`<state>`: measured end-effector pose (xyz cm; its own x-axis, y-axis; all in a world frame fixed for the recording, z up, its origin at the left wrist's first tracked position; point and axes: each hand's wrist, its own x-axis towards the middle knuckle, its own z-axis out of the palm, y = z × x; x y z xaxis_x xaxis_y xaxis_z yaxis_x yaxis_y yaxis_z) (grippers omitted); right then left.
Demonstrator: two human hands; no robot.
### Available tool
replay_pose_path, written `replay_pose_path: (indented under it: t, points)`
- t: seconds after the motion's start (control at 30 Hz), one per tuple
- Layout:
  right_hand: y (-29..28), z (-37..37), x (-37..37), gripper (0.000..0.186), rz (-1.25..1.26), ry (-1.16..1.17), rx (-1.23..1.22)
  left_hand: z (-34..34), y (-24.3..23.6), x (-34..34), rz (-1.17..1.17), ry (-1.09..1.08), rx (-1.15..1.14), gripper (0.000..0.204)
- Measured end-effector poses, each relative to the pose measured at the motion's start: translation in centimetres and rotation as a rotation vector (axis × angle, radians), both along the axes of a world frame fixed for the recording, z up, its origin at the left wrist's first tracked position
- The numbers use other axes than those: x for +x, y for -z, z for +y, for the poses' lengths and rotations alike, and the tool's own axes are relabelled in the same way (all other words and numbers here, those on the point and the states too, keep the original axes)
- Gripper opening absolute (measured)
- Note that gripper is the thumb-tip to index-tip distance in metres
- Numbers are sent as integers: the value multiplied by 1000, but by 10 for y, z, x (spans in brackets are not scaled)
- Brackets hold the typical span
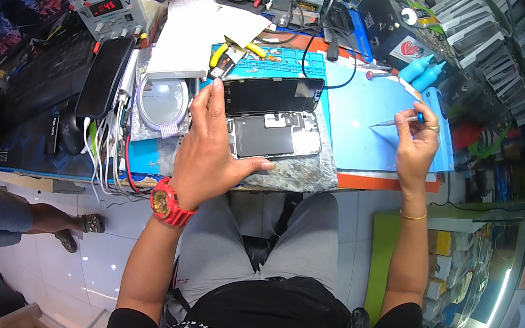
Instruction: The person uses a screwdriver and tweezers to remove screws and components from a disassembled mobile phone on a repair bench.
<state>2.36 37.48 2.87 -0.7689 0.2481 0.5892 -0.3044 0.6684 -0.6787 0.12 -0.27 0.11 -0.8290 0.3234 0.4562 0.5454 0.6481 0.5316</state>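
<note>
- The opened phone (265, 140) lies near the front edge of the bench (383, 184), its screen (269, 98) tilted up along the far side.
- The left hand (212, 156) is spread around the phone's left end, thumb by its near side; whether it touches, I cannot tell.
- The right hand (418, 146) pinches a screwdriver (389, 123) above a blue mat (352, 140).
- Two blue bottles (416, 67) sit toward the bench's back right corner.
</note>
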Motion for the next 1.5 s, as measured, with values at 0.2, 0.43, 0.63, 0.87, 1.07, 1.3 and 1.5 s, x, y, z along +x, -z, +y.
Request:
replay_pose_path:
  t: [0.2, 0.43, 0.63, 0.87, 1.07, 1.3, 1.5]
  points:
    - [-23, -76, 5, 46, -22, -128, 28, -2, 4, 0, 26, -18, -17, 152]
    - [-19, -152, -12, 41, -46, -393, 34, -1, 1, 0, -8, -13, -5, 152]
    - [-14, -161, -20, 37, -92, -399, 25, -1, 4, 0, -34, -23, 12, 154]
    - [-15, -163, -20, 37, -96, -410, 22, -1, 3, 0, -46, -22, 4, 155]
    - [-15, -163, -21, 36, -75, -411, 30, -1, 3, 0, -48, -19, 14, 155]
    - [-16, -163, -22, 36, -81, -408, 36, -1, 0, 0, 16, -26, -33, 152]
    - [-18, -164, -23, 35, -69, -405, 112, -1, 2, 0, -36, -26, -6, 155]
